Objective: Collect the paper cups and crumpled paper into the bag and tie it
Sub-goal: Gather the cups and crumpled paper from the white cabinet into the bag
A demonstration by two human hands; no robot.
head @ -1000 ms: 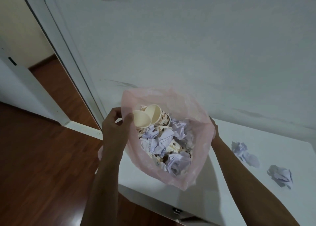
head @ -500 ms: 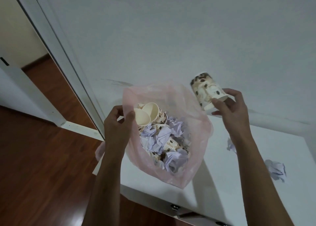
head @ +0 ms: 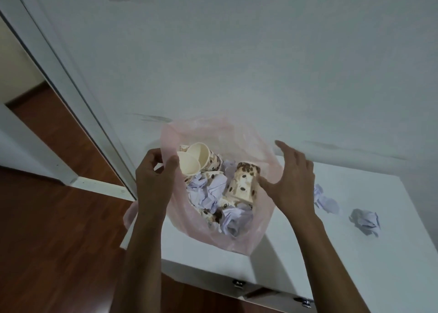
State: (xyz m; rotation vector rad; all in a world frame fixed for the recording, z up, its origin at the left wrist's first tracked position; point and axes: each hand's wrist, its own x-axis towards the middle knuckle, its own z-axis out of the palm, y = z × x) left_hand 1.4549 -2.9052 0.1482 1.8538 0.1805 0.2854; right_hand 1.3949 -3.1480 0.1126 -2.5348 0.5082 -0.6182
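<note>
- The white desk [head: 296, 253] carries the work; its near edge shows metal fittings, and a pale wall stands behind its far side.
- The pink bag [head: 237, 239] sits open on the left part of the desk, already holding several paper cups and balls of crumpled paper, so collecting looks well along but unfinished.
- The left hand [head: 154, 182] pinches the bag's left rim between thumb and fingers, holding the mouth open.
- The right hand [head: 291, 182] hovers at the bag's right rim, fingers spread and straight, holding nothing.
- A bean-printed cup [head: 244, 182] stands bottom-up inside the bag, just left of that open hand.
- Two crumpled papers remain on the desk to the right: the nearer ball [head: 326, 200] just beside the right wrist, the farther ball [head: 365, 221] well apart from the bag.
- The next move likely calls for the right hand to reach right, take a ball, then drop it in; tying comes after.
</note>
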